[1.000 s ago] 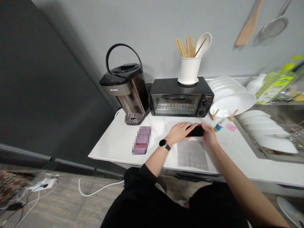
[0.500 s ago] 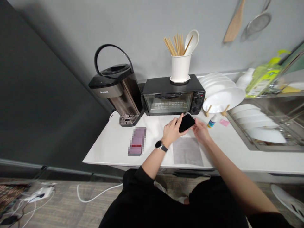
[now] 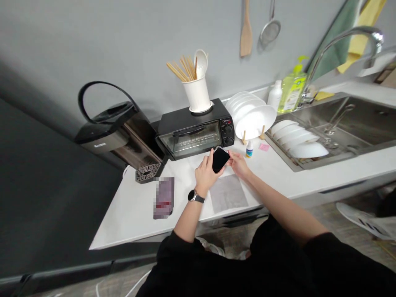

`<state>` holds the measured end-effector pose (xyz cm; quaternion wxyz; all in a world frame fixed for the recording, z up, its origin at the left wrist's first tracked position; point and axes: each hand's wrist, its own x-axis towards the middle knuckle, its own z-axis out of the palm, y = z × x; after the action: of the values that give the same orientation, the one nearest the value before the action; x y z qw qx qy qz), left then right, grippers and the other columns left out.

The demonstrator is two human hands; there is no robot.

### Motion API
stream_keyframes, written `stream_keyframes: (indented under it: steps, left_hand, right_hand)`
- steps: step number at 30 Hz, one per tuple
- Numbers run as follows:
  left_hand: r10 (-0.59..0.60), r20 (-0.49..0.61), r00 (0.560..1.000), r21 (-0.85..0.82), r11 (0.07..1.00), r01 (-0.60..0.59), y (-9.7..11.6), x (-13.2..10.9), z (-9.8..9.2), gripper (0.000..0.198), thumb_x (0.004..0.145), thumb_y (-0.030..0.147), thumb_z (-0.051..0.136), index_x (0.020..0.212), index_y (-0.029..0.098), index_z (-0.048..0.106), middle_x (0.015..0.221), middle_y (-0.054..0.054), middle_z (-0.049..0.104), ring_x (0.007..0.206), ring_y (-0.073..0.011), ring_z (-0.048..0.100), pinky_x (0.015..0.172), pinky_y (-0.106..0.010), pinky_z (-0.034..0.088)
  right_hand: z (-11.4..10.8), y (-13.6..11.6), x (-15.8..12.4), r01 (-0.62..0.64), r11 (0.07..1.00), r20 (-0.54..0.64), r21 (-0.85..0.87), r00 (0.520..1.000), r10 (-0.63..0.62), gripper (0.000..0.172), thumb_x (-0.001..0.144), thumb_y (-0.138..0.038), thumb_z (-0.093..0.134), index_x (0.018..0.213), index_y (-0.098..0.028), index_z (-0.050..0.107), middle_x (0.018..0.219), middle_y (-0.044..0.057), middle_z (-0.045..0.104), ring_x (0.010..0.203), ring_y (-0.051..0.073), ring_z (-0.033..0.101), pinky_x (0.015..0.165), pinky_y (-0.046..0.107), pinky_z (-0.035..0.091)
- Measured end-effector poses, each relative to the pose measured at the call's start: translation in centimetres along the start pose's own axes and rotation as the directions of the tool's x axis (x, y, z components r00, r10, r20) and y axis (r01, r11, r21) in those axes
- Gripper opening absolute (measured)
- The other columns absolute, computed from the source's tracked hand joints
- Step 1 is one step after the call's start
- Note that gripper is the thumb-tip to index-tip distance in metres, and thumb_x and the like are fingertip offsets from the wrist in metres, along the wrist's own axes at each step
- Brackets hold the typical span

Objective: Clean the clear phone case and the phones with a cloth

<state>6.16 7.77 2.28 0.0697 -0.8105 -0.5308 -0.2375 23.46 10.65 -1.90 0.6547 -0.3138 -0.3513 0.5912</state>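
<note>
A smartphone [image 3: 220, 159] with a dark screen is held above the white counter, in front of the toaster oven. My left hand [image 3: 206, 173], with a watch on its wrist, wraps round the phone's left side. At the phone's right edge, the fingers of my right hand [image 3: 239, 164] are closed against it; the fingertips are partly hidden. Below my hands a grey cloth [image 3: 229, 194] lies flat. A small bottle with a blue and yellow label [image 3: 249, 149] stands just beyond my right hand, beside a pink slip [image 3: 264, 147].
A black toaster oven [image 3: 193, 136] bears a white cup of chopsticks [image 3: 198, 95]. On the left stand a water dispenser [image 3: 120, 136] and a blurred-out purplish item [image 3: 164, 198]. Plates [image 3: 255, 119] stand in a rack, left of the sink [image 3: 365, 123] with bowls [image 3: 306, 146].
My view has turned to the right, so the counter's things sit further left and more of the sink and tap shows. Both hands stay on the smartphone.
</note>
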Motion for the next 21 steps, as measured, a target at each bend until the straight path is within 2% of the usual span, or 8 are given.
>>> stream_keyframes:
  steps: [7,14,17,21]
  left_hand:
    - [-0.075,0.04,0.996,-0.042,0.996,0.077,1.5,0.1,-1.0,0.092,0.085,0.048,0.079,0.163,0.019,0.039,0.127,-0.014,0.071,0.103,-0.0327,0.073,0.076,-0.035,0.054]
    - [-0.119,0.011,0.993,-0.361,0.925,0.115,3.7,-0.1,-2.2,0.089,0.08,0.042,0.086,0.157,0.026,0.044,0.148,-0.014,0.064,0.128,-0.0371,0.065,0.103,-0.046,0.055]
    - [-0.119,-0.032,0.992,-0.517,0.852,0.086,2.8,-0.1,-1.3,0.085,0.08,0.035,0.086,0.155,0.027,0.048,0.151,-0.011,0.062,0.136,-0.036,0.061,0.113,-0.049,0.05]
    - [-0.197,-0.05,0.979,-0.756,0.649,0.092,1.0,-0.7,0.7,0.074,0.083,0.037,0.081,0.15,0.02,0.054,0.146,-0.014,0.065,0.135,-0.032,0.062,0.117,-0.048,0.048]
  right_hand:
    - [-0.1,0.3,0.3,-0.048,0.998,-0.026,0.044,0.998,0.049,0.045,0.073,-0.062,0.086,0.081,-0.02,0.071,0.068,0.002,0.074,0.055,0.014,0.067,0.053,0.024,0.058]
    - [0.0,0.4,0.6,0.001,1.0,-0.086,0.02,0.996,0.001,0.048,0.084,-0.068,0.073,0.077,-0.021,0.063,0.055,-0.004,0.06,0.052,0.014,0.06,0.047,0.023,0.05]
    - [0.3,-0.1,0.4,0.029,0.999,-0.081,-0.022,0.996,-0.03,0.049,0.079,-0.07,0.075,0.085,-0.022,0.067,0.06,-0.003,0.065,0.052,0.014,0.062,0.046,0.024,0.051]
    - [1.0,-0.5,-0.1,0.057,0.996,-0.049,-0.071,0.997,-0.061,0.051,0.068,-0.064,0.087,0.093,-0.023,0.07,0.067,-0.001,0.072,0.057,0.018,0.07,0.052,0.028,0.057]
